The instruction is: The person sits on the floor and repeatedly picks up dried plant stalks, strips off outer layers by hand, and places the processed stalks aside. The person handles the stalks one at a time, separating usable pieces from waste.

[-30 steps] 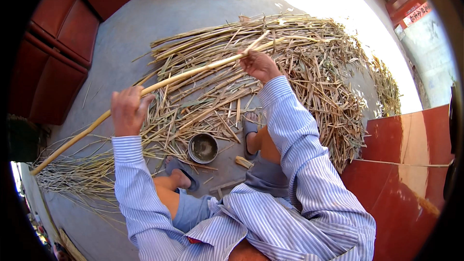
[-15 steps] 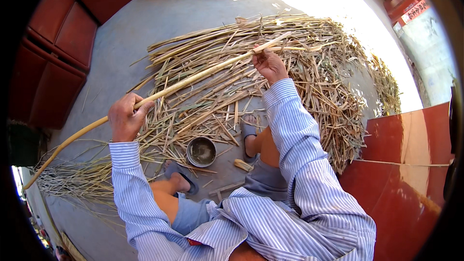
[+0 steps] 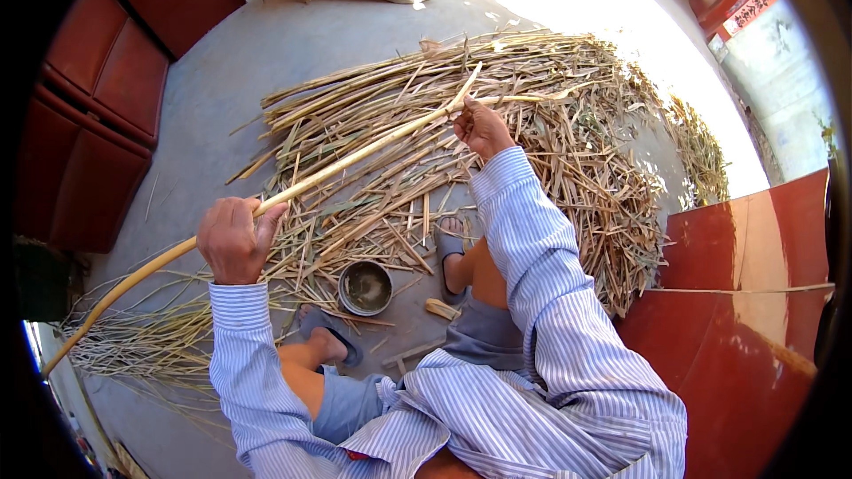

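Note:
A long, pale yellow plant stalk [image 3: 355, 160] runs from the far left, low down, up to the middle of the view. My left hand [image 3: 238, 239] is wrapped around it partway along, thumb on top. At its upper end my right hand [image 3: 483, 128] pinches the stalk where it forks. One short strip [image 3: 471, 82] sticks up from the fork, and a thinner piece points right over the pile. Beneath both hands lies a wide pile of dry stalks and leaves [image 3: 612, 177].
A round metal bowl [image 3: 366, 287] with something dark in it stands between my feet, near a small tan block [image 3: 442, 309]. Thin twigs [image 3: 142, 346] fan out at left. Red seats [image 3: 98, 151] line the left side; red panels [image 3: 737, 275] stand at right.
At the stalk's upper end, the strip has swung from pointing right to standing up, opening the fork. My right hand has shifted slightly left and down; my left hand still grips the stalk.

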Available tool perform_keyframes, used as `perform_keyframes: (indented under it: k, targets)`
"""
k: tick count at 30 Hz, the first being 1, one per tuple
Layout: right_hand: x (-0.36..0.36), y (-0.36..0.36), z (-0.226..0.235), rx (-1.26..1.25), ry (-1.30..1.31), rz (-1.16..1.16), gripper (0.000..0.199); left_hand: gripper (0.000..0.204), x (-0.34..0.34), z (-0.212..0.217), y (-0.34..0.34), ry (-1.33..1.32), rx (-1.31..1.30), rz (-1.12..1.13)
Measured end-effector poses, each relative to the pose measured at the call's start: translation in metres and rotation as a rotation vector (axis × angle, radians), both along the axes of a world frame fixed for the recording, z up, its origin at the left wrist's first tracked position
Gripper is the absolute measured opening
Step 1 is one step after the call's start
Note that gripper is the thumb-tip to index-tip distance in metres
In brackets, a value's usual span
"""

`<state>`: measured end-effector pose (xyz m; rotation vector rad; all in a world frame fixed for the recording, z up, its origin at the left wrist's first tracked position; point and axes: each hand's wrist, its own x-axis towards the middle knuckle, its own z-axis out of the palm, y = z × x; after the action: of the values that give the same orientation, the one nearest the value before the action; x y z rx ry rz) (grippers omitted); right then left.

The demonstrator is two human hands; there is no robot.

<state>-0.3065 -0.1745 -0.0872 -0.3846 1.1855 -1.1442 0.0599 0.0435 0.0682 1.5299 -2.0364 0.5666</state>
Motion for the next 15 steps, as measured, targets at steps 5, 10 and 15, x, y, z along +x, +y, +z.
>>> perform_keyframes:
  k: [5,10,15]
  targets:
    - [0.011,0.009,0.019,-0.271,-0.151,0.068,0.024,0.041,0.027,0.007,-0.013,0.380,0.337,0.159]
    - [0.024,0.016,0.038,-0.369,-0.040,0.097,0.021,0.043,0.047,0.003,-0.025,0.544,0.485,0.237]
    - [-0.034,0.000,-0.010,-0.196,-0.155,-0.301,0.023,0.046,0.029,0.004,-0.027,0.426,0.451,0.287]
